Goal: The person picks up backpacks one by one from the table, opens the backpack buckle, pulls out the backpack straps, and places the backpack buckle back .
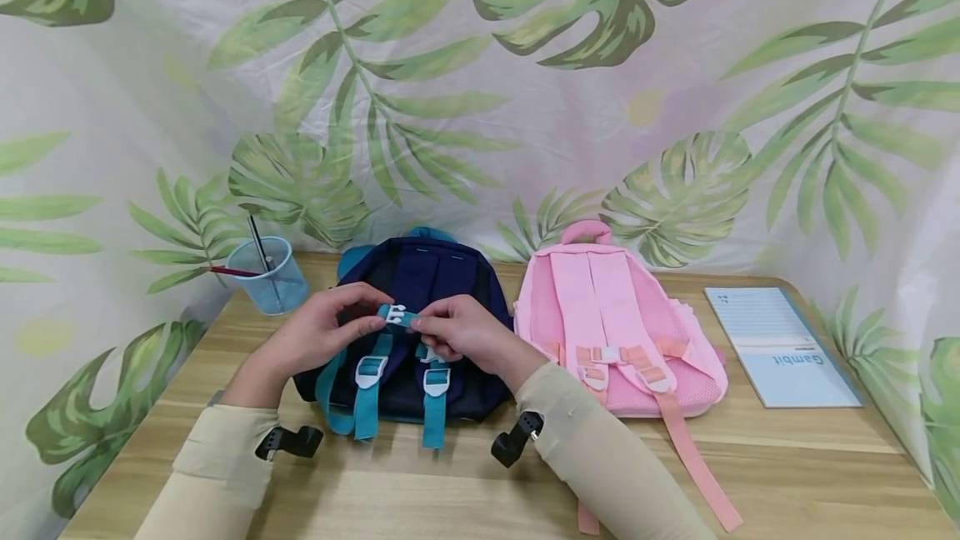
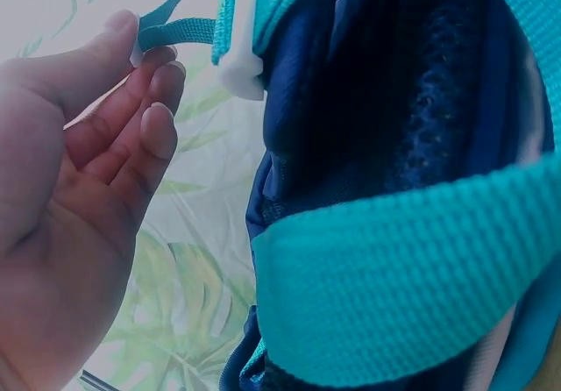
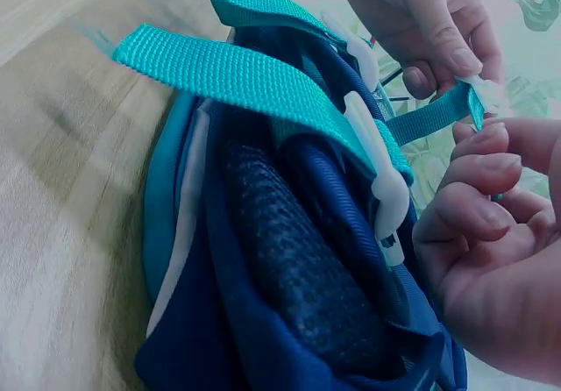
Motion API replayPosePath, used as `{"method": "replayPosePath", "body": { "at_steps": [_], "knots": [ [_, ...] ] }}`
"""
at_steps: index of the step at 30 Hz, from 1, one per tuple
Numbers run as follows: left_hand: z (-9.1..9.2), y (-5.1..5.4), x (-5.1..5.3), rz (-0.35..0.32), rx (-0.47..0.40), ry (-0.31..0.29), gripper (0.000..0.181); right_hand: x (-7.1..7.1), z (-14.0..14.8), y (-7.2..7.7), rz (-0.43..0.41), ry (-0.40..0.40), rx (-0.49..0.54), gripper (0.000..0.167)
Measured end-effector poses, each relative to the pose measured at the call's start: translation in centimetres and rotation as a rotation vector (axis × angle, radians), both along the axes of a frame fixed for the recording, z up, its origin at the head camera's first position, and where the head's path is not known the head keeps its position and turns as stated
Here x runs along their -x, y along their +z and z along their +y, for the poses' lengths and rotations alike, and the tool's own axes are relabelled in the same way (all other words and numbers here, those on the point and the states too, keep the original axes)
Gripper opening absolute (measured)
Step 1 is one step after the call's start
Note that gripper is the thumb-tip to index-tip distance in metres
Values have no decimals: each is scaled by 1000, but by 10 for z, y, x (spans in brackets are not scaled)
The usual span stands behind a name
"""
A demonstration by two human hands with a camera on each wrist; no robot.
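Observation:
A navy backpack [image 1: 483, 298] lies on the table with its teal straps and white strap adjusters toward me. Over it, my left hand [image 1: 326, 336] pinches a white side-release buckle [image 1: 396, 315] between thumb and fingers. Close by on the right, my right hand [image 1: 468, 332] pinches the teal webbing [image 1: 409, 320] beside that buckle, its other fingers curled. From the right wrist the two hands appear almost touching, with a short teal strap [image 3: 429, 119] running to them from the pack. Fingers partly hide the buckle, so how its halves sit is unclear.
To the right of the navy pack lies a pink backpack [image 1: 543, 307] with a long peach strap [image 1: 697, 461] trailing forward. A blue mesh pen cup [image 1: 281, 286] stands at back left. A light blue notebook [image 1: 795, 373] lies at the right. A leaf-print curtain [image 1: 555, 123] hangs behind.

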State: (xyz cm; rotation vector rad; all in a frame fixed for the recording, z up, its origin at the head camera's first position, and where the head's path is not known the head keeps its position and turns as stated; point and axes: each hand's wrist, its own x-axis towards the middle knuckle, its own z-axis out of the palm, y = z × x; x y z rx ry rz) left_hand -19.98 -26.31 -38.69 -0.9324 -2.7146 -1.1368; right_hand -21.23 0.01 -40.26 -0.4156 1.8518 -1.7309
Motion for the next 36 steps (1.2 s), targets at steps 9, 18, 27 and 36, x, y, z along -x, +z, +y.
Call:
{"method": "replayPosePath", "body": {
  "at_steps": [9,18,27,36],
  "knots": [
    [1,1,0,-19,9,1,24,0,-4,1,-11,-4,65,21],
    [1,-2,3,-38,-6,-31,23,-1,-9,2,-34,11,87,21],
    [2,-3,2,32,-20,-57,24,-2,-3,1,-87,-8,102,26],
    [2,-1,2,19,-16,-45,24,-2,1,-2,-86,-38,110,20]
  ]
}}
